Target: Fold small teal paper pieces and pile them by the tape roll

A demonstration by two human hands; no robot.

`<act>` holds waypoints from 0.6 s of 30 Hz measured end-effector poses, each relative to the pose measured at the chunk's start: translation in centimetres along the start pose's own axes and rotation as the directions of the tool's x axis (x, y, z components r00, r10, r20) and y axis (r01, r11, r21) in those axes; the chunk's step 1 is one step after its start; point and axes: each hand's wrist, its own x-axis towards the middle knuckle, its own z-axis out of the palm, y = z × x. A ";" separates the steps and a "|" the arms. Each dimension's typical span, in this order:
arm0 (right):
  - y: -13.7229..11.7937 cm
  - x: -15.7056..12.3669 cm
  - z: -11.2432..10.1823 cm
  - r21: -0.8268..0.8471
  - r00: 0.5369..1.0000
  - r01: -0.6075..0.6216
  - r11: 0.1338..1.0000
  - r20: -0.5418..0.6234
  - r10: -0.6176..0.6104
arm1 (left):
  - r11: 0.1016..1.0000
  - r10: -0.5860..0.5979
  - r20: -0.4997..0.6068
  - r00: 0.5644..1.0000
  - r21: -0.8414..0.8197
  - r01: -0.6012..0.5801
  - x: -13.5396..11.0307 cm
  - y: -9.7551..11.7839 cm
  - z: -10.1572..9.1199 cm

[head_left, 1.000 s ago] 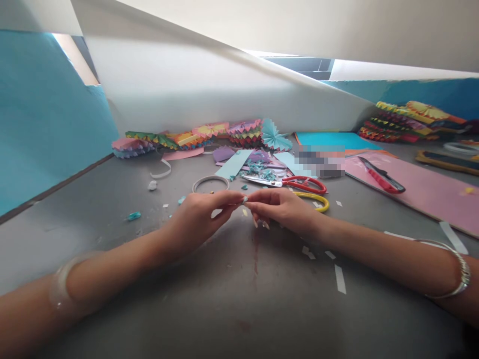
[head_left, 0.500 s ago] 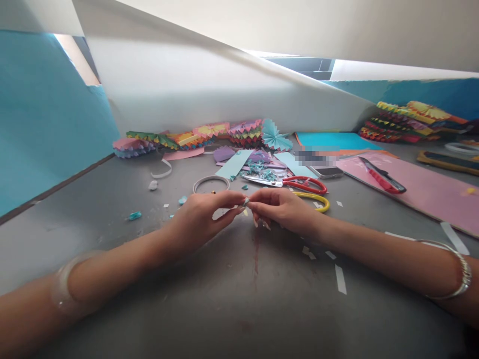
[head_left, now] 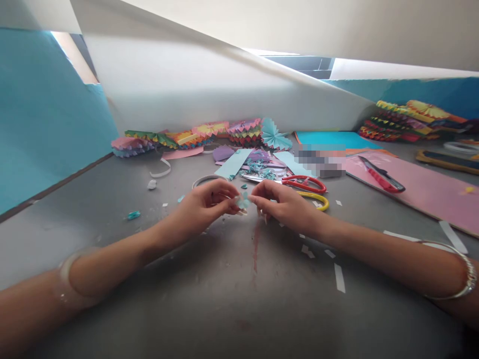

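Observation:
A small light-blue paper flower (head_left: pixel 243 201) is held up between my hands, just above the grey table. My left hand (head_left: pixel 207 203) pinches its left side between thumb and fingers. Thumb and index finger of my right hand (head_left: pixel 283 201) close at its right edge, the other fingers curled below. Just beyond the hands lie scissors with one red and one yellow handle (head_left: pixel 305 183), blades pointing left. A roll of tape (head_left: pixel 198 179) sits behind my left hand, partly hidden. Past the scissors are teal paper clippings (head_left: pixel 258 169) and pale blue paper strips (head_left: pixel 235 163).
Folded paper rosettes (head_left: pixel 209 130) line the back, with another stack (head_left: pixel 407 122) at the far right. A red cutter knife (head_left: pixel 381 174) rests on a pink board (head_left: pixel 422 187). Blue paper (head_left: pixel 333 139) lies behind. White scraps (head_left: pixel 340 277) are scattered on the grey table (head_left: pixel 239 309).
The tiny folded paper between my fingertips now shows as a spread flower shape. My hands have drawn slightly apart, and the left fingers are lifted more.

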 end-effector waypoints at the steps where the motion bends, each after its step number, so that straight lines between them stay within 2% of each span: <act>1: 0.1 0.0 0.0 0.005 1.000 0.010 1.000 -0.001 -0.010 | 0.999 -0.035 -0.001 0.999 -0.020 0.035 0.1 0.0 0.0; 5: 0.6 0.2 0.1 0.036 0.999 0.033 0.999 -0.003 -0.033 | 0.993 -0.107 -0.003 0.994 -0.052 0.107 0.1 0.3 0.0; 9: 0.9 0.3 0.2 0.078 0.997 0.074 0.994 -0.021 -0.073 | 0.996 -0.083 -0.034 0.996 0.022 0.084 0.0 0.2 -0.2; 12: 0.7 0.3 0.2 0.113 0.999 0.051 0.992 0.009 -0.053 | 0.995 -0.035 -0.037 0.999 0.095 0.038 0.0 -0.3 -0.4; 18: 0.6 0.1 0.2 0.085 0.997 0.072 0.994 -0.023 -0.071 | 0.995 0.007 0.002 1.000 0.103 -0.007 0.1 -0.8 -0.6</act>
